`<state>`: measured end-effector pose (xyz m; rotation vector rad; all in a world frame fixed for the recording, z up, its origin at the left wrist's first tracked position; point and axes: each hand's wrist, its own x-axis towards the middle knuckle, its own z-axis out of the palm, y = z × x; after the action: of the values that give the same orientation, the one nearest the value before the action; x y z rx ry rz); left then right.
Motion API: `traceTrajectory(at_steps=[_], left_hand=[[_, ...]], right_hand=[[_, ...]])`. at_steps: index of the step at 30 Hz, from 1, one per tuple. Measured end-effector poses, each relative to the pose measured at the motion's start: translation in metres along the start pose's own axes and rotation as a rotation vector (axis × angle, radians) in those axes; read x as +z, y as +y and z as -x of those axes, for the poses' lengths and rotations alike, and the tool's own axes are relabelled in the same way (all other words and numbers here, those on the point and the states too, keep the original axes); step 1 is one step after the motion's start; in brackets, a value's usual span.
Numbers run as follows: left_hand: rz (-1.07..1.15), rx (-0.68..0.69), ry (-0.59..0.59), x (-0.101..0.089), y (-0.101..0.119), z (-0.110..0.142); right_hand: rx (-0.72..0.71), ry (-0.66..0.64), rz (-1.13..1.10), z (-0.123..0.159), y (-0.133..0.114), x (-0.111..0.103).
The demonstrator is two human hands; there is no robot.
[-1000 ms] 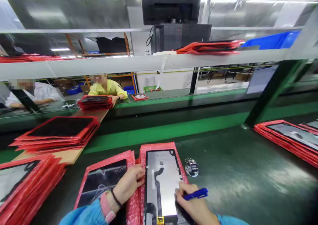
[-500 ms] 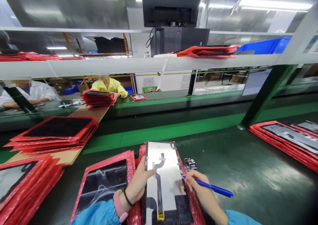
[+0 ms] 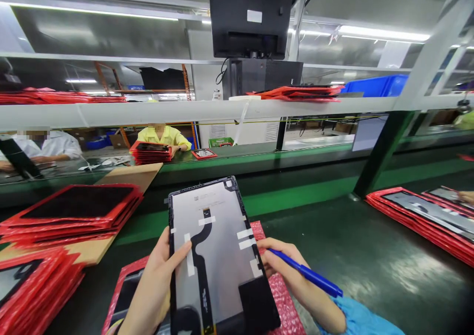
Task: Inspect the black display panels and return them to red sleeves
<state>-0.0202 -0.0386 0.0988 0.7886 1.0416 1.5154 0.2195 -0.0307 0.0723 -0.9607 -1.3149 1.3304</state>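
My left hand (image 3: pixel 153 278) clasps the display panel (image 3: pixel 229 256) by its left edge, thumb on the grey back near the dark ribbon cable (image 3: pixel 203 276); half a second ago the panel was lower, over the red bubble sleeve (image 3: pixel 283 298), and now I have it raised and tilted above the green bench (image 3: pixel 322 241). My right hand (image 3: pixel 287 258) keeps the blue pen (image 3: pixel 311 276) between its fingers, as before, fingertips at the panel's right edge (whether they pinch it too, I cannot tell). At the far right, another person's hand (image 3: pixel 465 197) has come into view. Around me, again from the left: a pile of red sleeves (image 3: pixel 44 290) near my arm, then a second pile (image 3: pixel 74 211) on a wooden board (image 3: pixel 129 177), and past it a person in yellow (image 3: pixel 163 135) with a red stack (image 3: pixel 150 153). My forearm and the panel cover much of the dark screen (image 3: pixel 128 293) lying on my left. The white shelf rail (image 3: pixel 148 114) crosses my view below the monitor (image 3: pixel 250 24), and red-wrapped panels (image 3: pixel 418 209) sit to the right.
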Motion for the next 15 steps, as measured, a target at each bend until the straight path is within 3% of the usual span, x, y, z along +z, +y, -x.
traceTrajectory(at_steps=[3, 6, 9, 15], left_hand=[[0.018, -0.006, 0.04, -0.003, 0.009, 0.007], [0.029, 0.01, 0.083, -0.003, 0.015, 0.013], [0.034, 0.042, 0.134, -0.004, 0.018, 0.018], [0.045, 0.067, 0.163, -0.007, 0.015, 0.021]], right_hand=[[-0.077, 0.014, 0.138, -0.001, -0.007, 0.012], [-0.094, -0.135, 0.223, -0.007, -0.015, 0.021], [-0.077, -0.206, 0.275, -0.013, -0.022, 0.029], [-0.126, -0.08, 0.304, -0.021, -0.024, 0.041]])
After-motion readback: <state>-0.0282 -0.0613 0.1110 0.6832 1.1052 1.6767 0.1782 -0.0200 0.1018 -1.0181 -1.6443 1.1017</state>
